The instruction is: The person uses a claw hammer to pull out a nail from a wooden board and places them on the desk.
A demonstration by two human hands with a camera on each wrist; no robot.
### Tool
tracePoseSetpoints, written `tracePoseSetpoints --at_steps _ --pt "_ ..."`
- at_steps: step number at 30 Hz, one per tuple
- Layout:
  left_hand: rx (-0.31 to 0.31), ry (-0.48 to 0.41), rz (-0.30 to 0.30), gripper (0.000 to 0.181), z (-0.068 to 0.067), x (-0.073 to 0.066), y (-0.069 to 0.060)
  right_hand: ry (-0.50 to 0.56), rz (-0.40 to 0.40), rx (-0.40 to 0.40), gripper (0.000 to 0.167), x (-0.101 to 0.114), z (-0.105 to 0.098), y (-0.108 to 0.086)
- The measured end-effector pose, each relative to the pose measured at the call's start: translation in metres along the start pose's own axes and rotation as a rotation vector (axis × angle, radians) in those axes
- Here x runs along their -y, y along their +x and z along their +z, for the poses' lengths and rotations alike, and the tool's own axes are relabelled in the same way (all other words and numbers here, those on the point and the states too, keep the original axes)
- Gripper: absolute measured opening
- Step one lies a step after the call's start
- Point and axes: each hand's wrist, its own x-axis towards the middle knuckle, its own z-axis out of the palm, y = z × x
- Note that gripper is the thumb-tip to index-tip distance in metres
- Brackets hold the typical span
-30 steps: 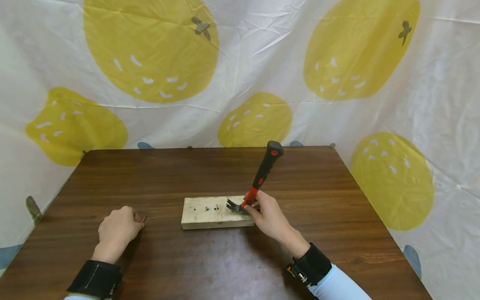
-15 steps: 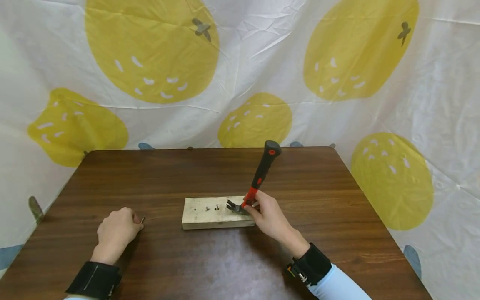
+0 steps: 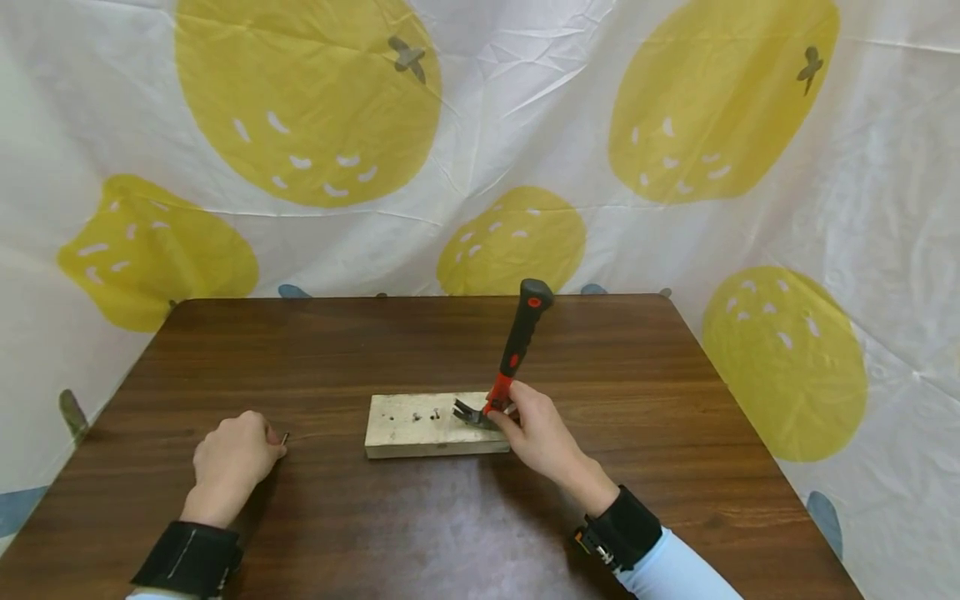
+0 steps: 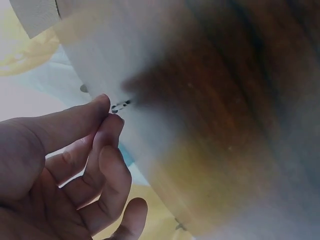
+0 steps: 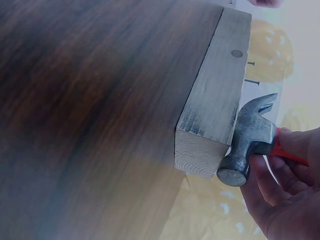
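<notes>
My left hand [image 3: 234,458] is over the left of the table, thumb and fingertips pinching a small thin nail [image 4: 121,106]. The nail's tip points toward the tabletop. With my right hand [image 3: 543,432] I grip a claw hammer [image 3: 522,325] by the red neck just behind its head. The hammer head [image 5: 254,132] lies against the top of a pale wooden block [image 3: 416,448], near the right end, claw to the left. The black handle slants up and away. Several dark marks run along the block's top, and nails [image 5: 252,81] stick up from it.
The brown wooden table [image 3: 360,533] carries the block near its middle. Behind it hangs a white curtain [image 3: 525,108] with yellow fruit prints. Each wrist wears a black band [image 3: 191,557].
The hammer's handle end has tipped slightly to the left while its head stays on the block. Both hands keep nearly the same place and hold.
</notes>
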Motion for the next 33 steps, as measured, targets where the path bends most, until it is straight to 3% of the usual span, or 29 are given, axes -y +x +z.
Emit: tracePoseSetpoints --at_steps 5,13,23,33 --pt "-0.022 -0.016 0.03 0.019 -0.002 -0.008 -0.003 0.003 0.001 -0.005 0.017 0.0 0.001 0.001" --pt "-0.021 -0.112 0.109 0.016 -0.004 -0.034 -0.009 -0.033 0.007 -0.004 0.017 0.003 0.002 0.002" --pt "-0.065 -0.172 0.201 0.018 0.004 -0.056 -0.007 -0.028 0.006 0.002 0.017 0.001 0.003 0.001" --pt "-0.069 -0.225 0.248 0.026 0.011 -0.076 -0.002 -0.122 -0.019 0.017 0.015 0.001 0.004 0.002"
